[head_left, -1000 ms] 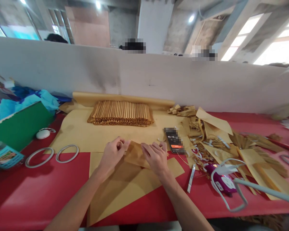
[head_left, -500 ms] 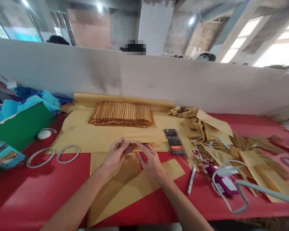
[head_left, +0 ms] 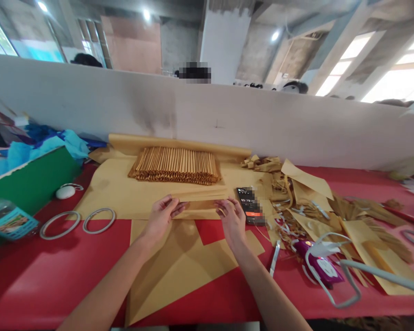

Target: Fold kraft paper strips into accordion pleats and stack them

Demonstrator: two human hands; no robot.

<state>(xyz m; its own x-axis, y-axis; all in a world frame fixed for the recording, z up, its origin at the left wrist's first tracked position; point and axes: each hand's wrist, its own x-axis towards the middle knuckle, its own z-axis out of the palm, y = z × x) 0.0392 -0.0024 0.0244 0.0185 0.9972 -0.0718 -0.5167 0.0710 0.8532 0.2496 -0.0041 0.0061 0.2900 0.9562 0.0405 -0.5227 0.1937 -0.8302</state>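
Note:
Between my hands is a narrow folded strip of brown kraft paper [head_left: 198,195]. My left hand [head_left: 163,212] pinches its left end between thumb and fingers. At the right end, my right hand [head_left: 232,216] grips the strip with thumb and fingertips. Beneath my forearms lies a flat sheet of kraft paper [head_left: 165,271], partly over the red tabletop [head_left: 55,280]. Behind the strip, a long row of pleated kraft paper [head_left: 175,165] rests on a larger kraft sheet [head_left: 110,188].
A phone [head_left: 249,207] lies right of my right hand, with a silver cutter [head_left: 275,257] nearer. Paper scraps [head_left: 307,188] and a purple power strip [head_left: 319,264] with a white cable fill the right. Two rings [head_left: 99,220] and a bottle [head_left: 10,220] are left.
My right hand has moved right along the paper strip, away from my left hand. My left hand has shifted slightly left, so more of the strip shows between them.

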